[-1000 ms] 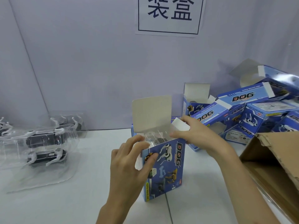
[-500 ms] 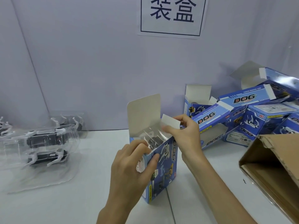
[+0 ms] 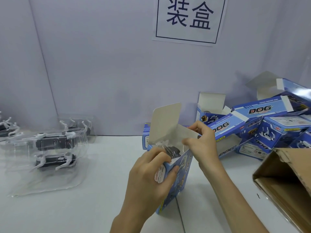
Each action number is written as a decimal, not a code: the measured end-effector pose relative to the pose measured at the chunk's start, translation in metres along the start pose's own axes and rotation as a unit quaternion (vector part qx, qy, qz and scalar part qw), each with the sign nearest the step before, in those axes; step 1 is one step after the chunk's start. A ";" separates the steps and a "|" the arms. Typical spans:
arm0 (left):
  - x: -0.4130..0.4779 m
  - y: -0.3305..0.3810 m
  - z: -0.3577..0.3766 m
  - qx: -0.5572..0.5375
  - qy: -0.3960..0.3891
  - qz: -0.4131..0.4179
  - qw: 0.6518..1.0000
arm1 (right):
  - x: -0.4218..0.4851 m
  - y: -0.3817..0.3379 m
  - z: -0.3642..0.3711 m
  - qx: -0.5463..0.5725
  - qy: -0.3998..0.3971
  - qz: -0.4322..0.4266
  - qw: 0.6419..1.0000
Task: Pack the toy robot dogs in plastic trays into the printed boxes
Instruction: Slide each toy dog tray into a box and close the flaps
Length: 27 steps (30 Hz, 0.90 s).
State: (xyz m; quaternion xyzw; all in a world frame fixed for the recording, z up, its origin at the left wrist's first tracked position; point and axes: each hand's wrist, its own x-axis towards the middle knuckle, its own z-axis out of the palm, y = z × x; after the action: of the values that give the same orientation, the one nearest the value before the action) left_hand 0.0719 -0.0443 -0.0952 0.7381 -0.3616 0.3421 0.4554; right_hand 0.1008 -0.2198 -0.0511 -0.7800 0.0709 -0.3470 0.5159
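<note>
Box in hand: One blue printed box (image 3: 183,165) stood on the white table (image 3: 84,207), near the middle, right in front of the person.
Which way it pointed: Its long side ran up and down. Its open end pointed up. The face with the dog pictures looked toward the person's right.
Lid flap: The big lid flap (image 3: 165,125) stood up at the back of the opening, with its plain inside toward the person.
Side flap: One small white side flap (image 3: 186,136) leaned in over the opening from the right.
Inside the box: One packed dog (image 3: 173,151) in see-through plastic sat in the box. Only its dark top showed.
Left hand: The left hand (image 3: 148,179) gripped the box's left side near the top, fingers curled over the edge and thumb on the picture face.
Right hand: The right hand (image 3: 203,145) pinched the side flap between thumb and fingers.
Waiting dogs: Clear trays (image 3: 50,180) lay on the left of the table with black-and-white waiting dogs (image 3: 53,143) in them. Four dogs showed: two in front, one by the wall, one cut off at the left edge. Their long bodies ran left to right.
Other boxes: A pile of boxes (image 3: 262,110) lay at the back right, most on their sides, some with flaps open. At least six; the full count was hard to tell. One more blue box (image 3: 146,138) stood just behind the held one.
Carton: One brown carton (image 3: 289,167) sat tilted at the right edge, its open mouth showing.
Sign: One white sign (image 3: 188,19) with two dark characters hung on the wall.
</note>
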 end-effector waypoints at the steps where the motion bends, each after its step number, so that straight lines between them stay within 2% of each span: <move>1: 0.000 0.000 -0.001 -0.009 -0.006 -0.005 1.000 | -0.001 -0.003 -0.002 -0.020 -0.011 -0.020 1.000; 4: -0.001 -0.003 -0.004 -0.023 -0.013 -0.023 0.999 | -0.004 -0.013 -0.011 -0.105 -0.065 -0.062 0.990; 8: 0.001 -0.005 -0.008 -0.030 -0.001 -0.035 0.999 | -0.009 -0.024 -0.028 -0.219 -0.157 -0.053 0.962; 10: 0.000 -0.004 -0.010 -0.043 -0.001 -0.036 0.998 | -0.011 -0.026 -0.028 -0.199 -0.136 -0.062 0.969; 12: -0.002 -0.003 -0.012 -0.071 -0.004 -0.044 0.996 | -0.009 -0.025 -0.026 -0.152 -0.098 -0.062 0.981; 14: -0.002 -0.002 -0.014 -0.104 -0.004 -0.050 0.993 | -0.005 -0.021 -0.028 -0.055 -0.139 0.015 0.989; 16: -0.001 -0.002 -0.016 -0.138 -0.010 -0.060 0.989 | -0.001 -0.016 -0.035 0.070 -0.229 0.099 0.966; 18: -0.001 0.001 -0.018 -0.174 -0.024 -0.081 0.981 | -0.002 -0.014 -0.043 0.187 -0.301 0.104 0.929; 20: -0.001 0.002 -0.019 -0.197 -0.029 -0.094 0.976 | -0.007 -0.010 -0.047 0.265 -0.332 0.091 0.901; 27: -0.013 0.013 -0.008 -0.154 -0.030 -0.085 0.984 | -0.029 0.015 -0.051 0.399 -0.226 0.080 0.885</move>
State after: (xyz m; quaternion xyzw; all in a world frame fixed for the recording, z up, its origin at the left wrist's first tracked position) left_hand 0.0532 -0.0384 -0.0976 0.6969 -0.3593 0.2206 0.5801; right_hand 0.0520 -0.2516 -0.0659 -0.5570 -0.1303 -0.1178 0.8117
